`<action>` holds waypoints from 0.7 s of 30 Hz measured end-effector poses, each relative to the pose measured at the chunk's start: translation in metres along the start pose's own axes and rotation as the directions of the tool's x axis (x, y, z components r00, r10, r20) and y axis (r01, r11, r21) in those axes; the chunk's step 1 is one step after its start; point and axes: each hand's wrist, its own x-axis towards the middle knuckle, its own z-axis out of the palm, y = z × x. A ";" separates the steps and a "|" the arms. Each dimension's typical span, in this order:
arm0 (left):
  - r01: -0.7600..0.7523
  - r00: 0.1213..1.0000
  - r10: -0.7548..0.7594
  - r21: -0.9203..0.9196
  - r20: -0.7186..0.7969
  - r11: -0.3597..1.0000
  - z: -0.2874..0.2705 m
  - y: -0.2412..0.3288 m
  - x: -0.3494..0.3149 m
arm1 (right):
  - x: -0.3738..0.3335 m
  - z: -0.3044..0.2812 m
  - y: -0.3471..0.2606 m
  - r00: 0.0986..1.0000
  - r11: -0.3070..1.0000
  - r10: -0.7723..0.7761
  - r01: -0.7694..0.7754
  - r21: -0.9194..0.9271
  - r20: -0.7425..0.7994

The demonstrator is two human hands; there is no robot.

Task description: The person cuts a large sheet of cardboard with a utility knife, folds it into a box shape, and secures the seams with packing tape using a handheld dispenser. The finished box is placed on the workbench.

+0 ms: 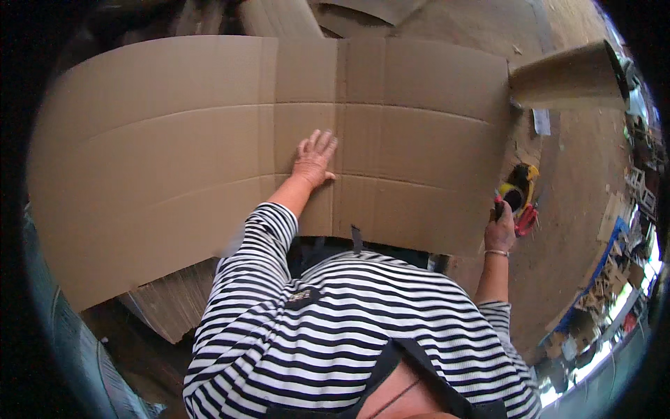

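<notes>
A large unfolded cardboard sheet point(209, 143), creased across and down its middle, spreads out in front of my body. My left hand point(315, 162) lies on it near the central crease, palm down with the fingers stretched out. Past the sheet's right edge, my right hand point(500, 230) is closed on a small red-and-black tool point(498, 204) whose kind I cannot make out. Close beside that hand are a yellow-and-black tape dispenser point(530, 176) and a red-handled tool point(527, 220), its working end not clear.
A brown surface point(572, 167) runs along the right. A curved cardboard piece point(569, 77) stands at the far right, above a small white paper point(541, 121). Stacked cardboard point(174, 297) sits under the sheet's lower left. Scraps and clutter point(600, 300) fill the right rim.
</notes>
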 end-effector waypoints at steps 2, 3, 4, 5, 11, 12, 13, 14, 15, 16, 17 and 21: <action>-0.087 0.990 0.085 -0.020 -0.110 0.996 0.016 -0.011 0.000 | -0.001 0.017 -0.032 0.993 0.972 0.101 -0.111 0.207 0.058; -0.121 0.978 0.115 -0.025 -0.175 0.992 0.029 -0.020 -0.005 | 0.001 0.046 -0.044 0.988 0.951 0.112 -0.138 0.276 0.106; -0.153 0.958 0.140 -0.035 -0.252 0.988 0.044 -0.025 -0.005 | 0.013 0.059 -0.069 0.983 0.935 0.055 -0.113 0.337 0.176; -0.183 0.934 0.158 -0.051 -0.321 0.982 0.055 -0.026 -0.010 | 0.025 0.070 -0.094 0.969 0.912 -0.003 -0.099 0.398 0.247; -0.111 0.885 0.036 -0.136 -0.464 0.984 0.088 -0.010 -0.046 | 0.098 0.135 -0.287 0.869 0.758 -0.237 -0.114 0.643 0.434; -0.135 0.880 0.049 -0.151 -0.472 0.979 0.089 -0.013 -0.049 | 0.118 0.154 -0.302 0.874 0.708 -0.214 -0.170 0.686 0.437; -0.150 0.876 0.052 -0.169 -0.479 0.974 0.094 -0.017 -0.049 | 0.136 0.173 -0.317 0.874 0.653 -0.200 -0.219 0.725 0.444; -0.157 0.876 0.052 -0.181 -0.480 0.971 0.103 -0.020 -0.048 | 0.148 0.180 -0.335 0.892 0.692 -0.194 -0.171 0.701 0.409; -0.164 0.869 0.052 -0.189 -0.491 0.968 0.106 -0.021 -0.047 | 0.161 0.186 -0.350 0.911 0.729 -0.186 -0.124 0.673 0.369; -0.179 0.863 0.060 -0.192 -0.501 0.965 0.104 -0.022 -0.046 | 0.180 0.199 -0.354 0.932 0.786 -0.184 -0.052 0.617 0.313; -0.201 0.857 0.077 -0.192 -0.510 0.961 0.101 -0.024 -0.045 | 0.198 0.215 -0.353 0.950 0.834 -0.181 0.013 0.551 0.253; -0.187 0.841 0.037 -0.226 -0.539 0.956 0.106 -0.025 -0.048 | 0.199 0.217 -0.388 0.955 0.939 -0.262 0.219 0.265 0.140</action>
